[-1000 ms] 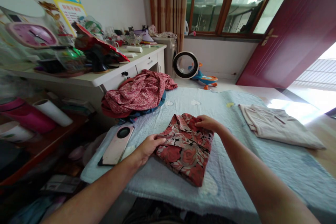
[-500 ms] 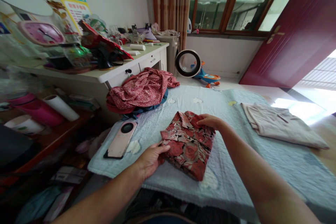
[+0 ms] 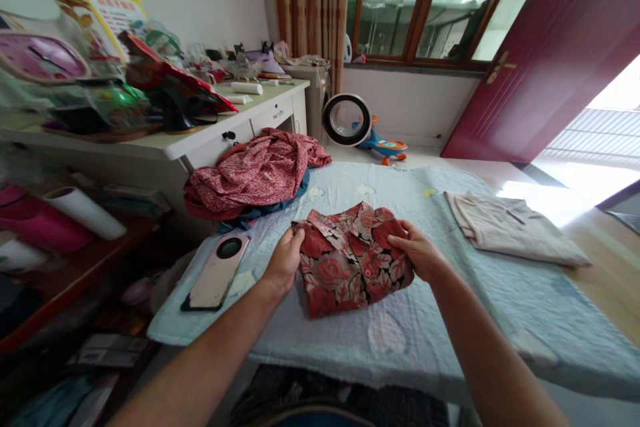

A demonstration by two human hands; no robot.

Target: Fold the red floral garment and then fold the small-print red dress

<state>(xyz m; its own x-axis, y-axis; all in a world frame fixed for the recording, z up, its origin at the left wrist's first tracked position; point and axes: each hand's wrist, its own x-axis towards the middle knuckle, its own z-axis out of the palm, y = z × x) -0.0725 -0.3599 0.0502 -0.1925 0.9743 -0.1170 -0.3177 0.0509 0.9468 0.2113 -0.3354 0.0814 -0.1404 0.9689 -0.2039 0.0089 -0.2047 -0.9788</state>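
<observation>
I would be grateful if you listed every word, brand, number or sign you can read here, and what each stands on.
No text reads clearly enough to quote.
Yellow-bordered white paper poster: heading and smaller print, too blurred to read.
Pink rounded plastic clock: dial markings too small and blurred.
Flat pale-pink rectangular phone: no legible brand.
Red floral cloth shirt: no lettering visible.

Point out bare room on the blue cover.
Bare blue cover lies beyond the floral shirt, between the red patterned heap and the folded beige garment; another strip runs along the near edge, in front of the shirt. The left side is crowded: heap, phone, left hand.
</observation>
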